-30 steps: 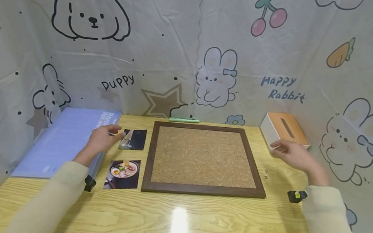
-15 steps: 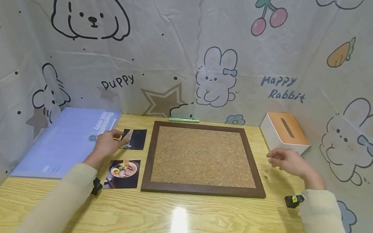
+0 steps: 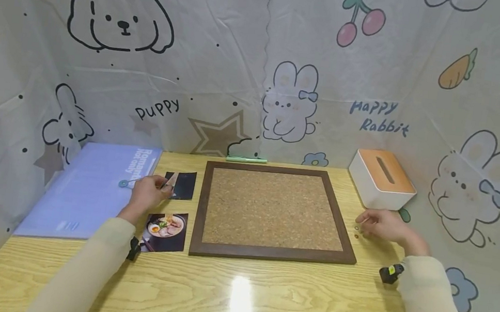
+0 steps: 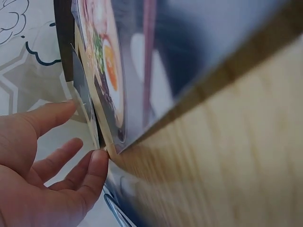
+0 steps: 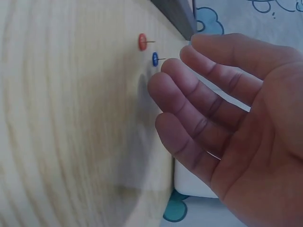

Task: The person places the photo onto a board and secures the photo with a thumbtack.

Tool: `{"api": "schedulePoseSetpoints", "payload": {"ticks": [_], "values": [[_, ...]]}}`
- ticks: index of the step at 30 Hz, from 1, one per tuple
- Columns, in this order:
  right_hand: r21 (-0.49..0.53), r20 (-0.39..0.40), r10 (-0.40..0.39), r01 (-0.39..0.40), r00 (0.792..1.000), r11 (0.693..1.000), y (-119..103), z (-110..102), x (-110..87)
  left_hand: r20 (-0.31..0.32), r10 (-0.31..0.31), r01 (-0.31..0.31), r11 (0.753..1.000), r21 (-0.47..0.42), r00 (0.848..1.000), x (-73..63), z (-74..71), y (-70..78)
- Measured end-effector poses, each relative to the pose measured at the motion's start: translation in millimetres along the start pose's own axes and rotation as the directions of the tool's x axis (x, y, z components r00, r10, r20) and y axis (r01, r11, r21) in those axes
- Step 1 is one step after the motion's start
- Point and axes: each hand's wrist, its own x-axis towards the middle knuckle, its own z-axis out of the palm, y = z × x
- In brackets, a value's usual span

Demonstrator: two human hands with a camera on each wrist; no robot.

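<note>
My left hand [image 3: 148, 195] is at the left side of a dark photo [image 3: 185, 185]. In the left wrist view its fingertips meet the edge of that photo [image 4: 84, 92], thumb and fingers still apart. Below lies a photo of a ramen bowl [image 3: 167, 230]. Over on the right, my right hand [image 3: 384, 225] hovers with loosely bent fingers, holding nothing. Just beyond its fingertips in the right wrist view, a red thumbtack [image 5: 142, 41] and a blue thumbtack [image 5: 155, 59] stand points up on the table. Between the hands lies a cork board [image 3: 271, 210] with a dark brown frame.
A lilac document folder [image 3: 81, 192] lies at the left under the left forearm's side. Behind the board is a green pen [image 3: 247, 160]. A white tissue box [image 3: 383, 177] with an orange lid stands at the back right, near a printed cloth wall [image 3: 235, 45].
The left hand has moved right, from over the folder to the dark photo's edge. The right hand has come down from beside the tissue box towards the thumbtacks.
</note>
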Motion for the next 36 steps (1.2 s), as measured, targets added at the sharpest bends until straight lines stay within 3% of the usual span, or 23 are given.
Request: {"api": "schedulePoseSetpoints", "payload": {"ticks": [7,18,27,36], "values": [[0.083,0.049,0.002,-0.006,0.999,0.997,4.8,4.7,3.2,-0.011,0.008,-0.007,1.0,0.019,1.0,1.8,1.4,0.2],[0.033,0.052,0.014,-0.016,0.999,0.999,4.1,7.6,5.9,-0.002,0.012,-0.012,0.999,0.038,1.0,4.6,0.4,0.9],[0.013,0.039,0.025,-0.026,0.999,1.0,2.8,8.1,4.2,0.03,-0.028,0.028,0.999,0.019,0.999,3.7,-2.7,-0.7],[-0.063,-0.038,-0.011,0.009,0.999,0.998,-10.8,0.5,3.0,0.033,0.047,-0.046,0.999,-0.016,0.998,3.1,-10.4,-11.1]]}}
